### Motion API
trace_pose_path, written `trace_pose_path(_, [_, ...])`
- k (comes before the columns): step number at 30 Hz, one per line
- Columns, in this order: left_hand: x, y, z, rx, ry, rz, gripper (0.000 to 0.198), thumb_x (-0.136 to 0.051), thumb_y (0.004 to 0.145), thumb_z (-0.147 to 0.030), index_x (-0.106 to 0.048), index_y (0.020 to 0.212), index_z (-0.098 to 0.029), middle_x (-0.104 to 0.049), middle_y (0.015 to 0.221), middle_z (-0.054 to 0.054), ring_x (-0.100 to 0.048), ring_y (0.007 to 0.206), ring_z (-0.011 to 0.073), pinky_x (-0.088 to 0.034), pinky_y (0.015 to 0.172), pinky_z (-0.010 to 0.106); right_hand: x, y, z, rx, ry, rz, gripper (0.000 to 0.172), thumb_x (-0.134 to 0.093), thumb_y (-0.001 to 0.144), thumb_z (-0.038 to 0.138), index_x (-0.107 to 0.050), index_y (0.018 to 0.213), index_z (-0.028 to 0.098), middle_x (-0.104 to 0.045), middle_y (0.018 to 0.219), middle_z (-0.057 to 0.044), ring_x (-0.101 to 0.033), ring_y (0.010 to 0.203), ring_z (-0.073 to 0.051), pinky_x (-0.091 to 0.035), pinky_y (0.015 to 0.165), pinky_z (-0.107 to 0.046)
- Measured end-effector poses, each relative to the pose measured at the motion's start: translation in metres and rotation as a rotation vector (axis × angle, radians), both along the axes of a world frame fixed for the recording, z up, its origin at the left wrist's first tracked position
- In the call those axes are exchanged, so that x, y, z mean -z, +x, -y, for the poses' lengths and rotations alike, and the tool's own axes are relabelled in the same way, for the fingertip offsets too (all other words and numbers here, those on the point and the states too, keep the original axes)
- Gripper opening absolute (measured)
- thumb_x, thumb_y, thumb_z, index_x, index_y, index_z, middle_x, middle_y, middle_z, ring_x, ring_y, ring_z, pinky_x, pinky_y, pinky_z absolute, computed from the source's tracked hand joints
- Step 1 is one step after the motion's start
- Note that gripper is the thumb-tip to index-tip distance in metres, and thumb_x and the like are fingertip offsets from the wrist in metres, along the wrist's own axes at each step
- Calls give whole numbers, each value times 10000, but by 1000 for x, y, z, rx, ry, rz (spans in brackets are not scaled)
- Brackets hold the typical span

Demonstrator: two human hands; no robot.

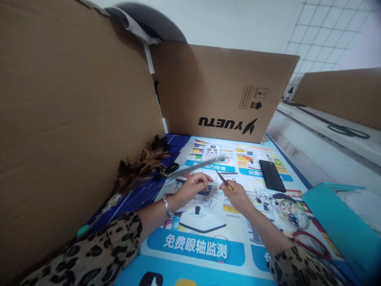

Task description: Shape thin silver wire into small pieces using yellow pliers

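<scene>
A black phone [272,175] is laid flat on a printed table cover [196,274]. To the left of the phone, a pointed tool [225,182] with a yellow grip is held in the right hand [236,195], its fingers closed around it and its dark tip directed up and away. Farther left of the phone, the left hand [195,187] is held with fingers curled and brought narrowly together; whether anything is pinched there cannot be told. Thin wire loops [212,194] are seen just beside those fingertips, also left of the phone. A bundle of silvery wires [199,165] is laid beyond the left hand, well left of the phone.

To the right of the phone and nearer the wearer, a teal box [333,224] is placed, and pale, translucent material [361,203] is seen within it, not clear enough to be identified. Below the phone, a round clear-rimmed item [307,223] is set down; whether the dark shape inside its rim is contained there or printed beneath cannot be told. A red ring [312,243] is placed nearer still, and small dark pieces [263,201] are scattered just below the phone.
</scene>
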State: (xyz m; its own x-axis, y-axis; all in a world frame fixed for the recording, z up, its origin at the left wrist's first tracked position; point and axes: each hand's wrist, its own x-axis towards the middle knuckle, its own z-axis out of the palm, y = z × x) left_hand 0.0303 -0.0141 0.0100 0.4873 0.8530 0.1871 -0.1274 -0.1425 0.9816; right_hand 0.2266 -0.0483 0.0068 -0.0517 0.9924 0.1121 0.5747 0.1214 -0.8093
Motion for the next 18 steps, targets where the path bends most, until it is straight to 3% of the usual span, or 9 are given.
trace_pose_path(9, [-3,-1,2,65,-7,3,103,-545,760,-223,-507,752,-128,-521,690,10,-502,631,98,-400,594,229,-1,-1,0,-62,35,92,252,-421,795,389,-580,753,198,-513,597,32,-452,570,-111,-325,534,-213])
trace_pose_path(18, [-4,-2,3,118,-48,28,125,-534,779,-247,-493,766,-130,-521,703,8,-503,625,96,-408,582,225,-2,2,0,-105,5,81,252,-414,810,384,-582,792,196,-512,607,31,-458,571,-102,-336,538,-205])
